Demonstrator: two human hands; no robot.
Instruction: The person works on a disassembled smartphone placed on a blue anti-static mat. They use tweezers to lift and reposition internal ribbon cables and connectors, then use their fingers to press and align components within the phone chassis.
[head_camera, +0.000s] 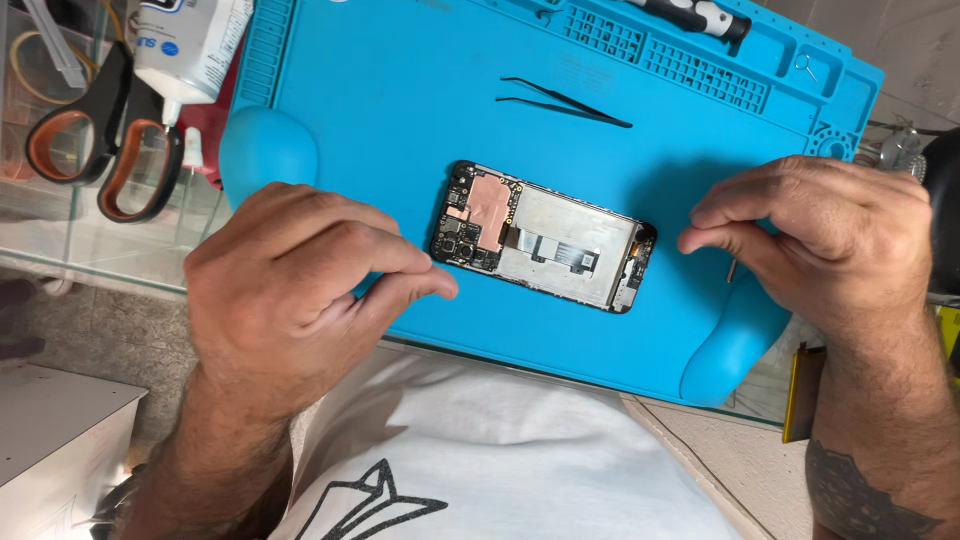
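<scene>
An opened phone (545, 237) lies back-up on a blue silicone work mat (400, 110), with its circuit board, a copper shield and a ribbon cable exposed. My left hand (295, 285) rests on the mat's front left, fingers curled, with thumb and forefinger pinched just left of the phone's corner. My right hand (825, 235) hovers to the right of the phone, fingers bent and fingertips together. Nothing is visible between the fingers of either hand. A thin metal tip (731, 270) shows below the right hand.
Black tweezers (565, 102) lie on the mat behind the phone. A black-and-white tool handle (695, 15) sits at the mat's far edge. Scissors with orange-lined handles (100, 140) and a white bottle (190, 45) lie on the glass table at the left.
</scene>
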